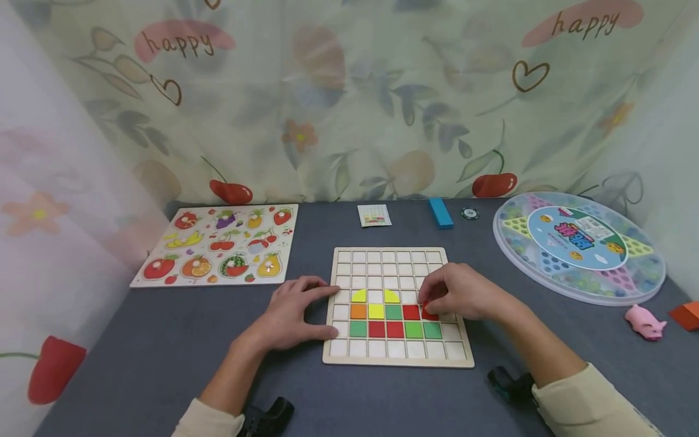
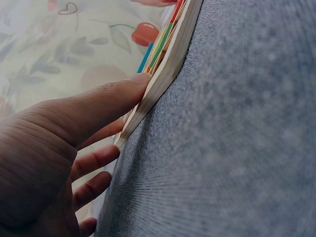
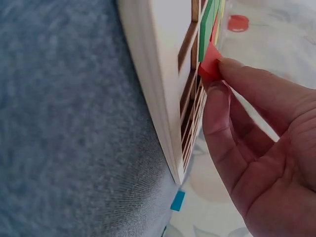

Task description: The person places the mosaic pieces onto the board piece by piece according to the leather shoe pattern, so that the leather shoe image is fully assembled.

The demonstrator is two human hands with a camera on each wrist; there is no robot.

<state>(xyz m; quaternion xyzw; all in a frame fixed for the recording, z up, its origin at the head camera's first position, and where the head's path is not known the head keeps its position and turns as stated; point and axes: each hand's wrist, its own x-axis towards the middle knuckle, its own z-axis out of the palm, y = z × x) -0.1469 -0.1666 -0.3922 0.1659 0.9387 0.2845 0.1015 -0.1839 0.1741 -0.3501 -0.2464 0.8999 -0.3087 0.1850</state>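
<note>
A wooden grid board point(image 1: 398, 358) lies on the dark cloth, with orange, yellow, green and red tiles in its middle rows. Two rounded yellow pieces point(image 1: 391, 296) sit in the row above. My right hand point(image 1: 464, 292) pinches a red tile point(image 3: 211, 63) between thumb and finger over the right side of the board, at the end of the row with the orange tile point(image 1: 358, 311). In the right wrist view the tile is tilted. My left hand point(image 1: 292, 312) rests against the board's left edge, thumb and fingers stretched out; its thumb touches the rim in the left wrist view.
A fruit picture board point(image 1: 213, 246) lies at the back left. Behind the grid are a small pattern card point(image 1: 374, 215), a blue block point(image 1: 440, 213) and a round chip point(image 1: 469, 213). To the right lie a round game board point(image 1: 508, 243), a pink pig point(image 1: 645, 321) and an orange block point(image 1: 685, 316).
</note>
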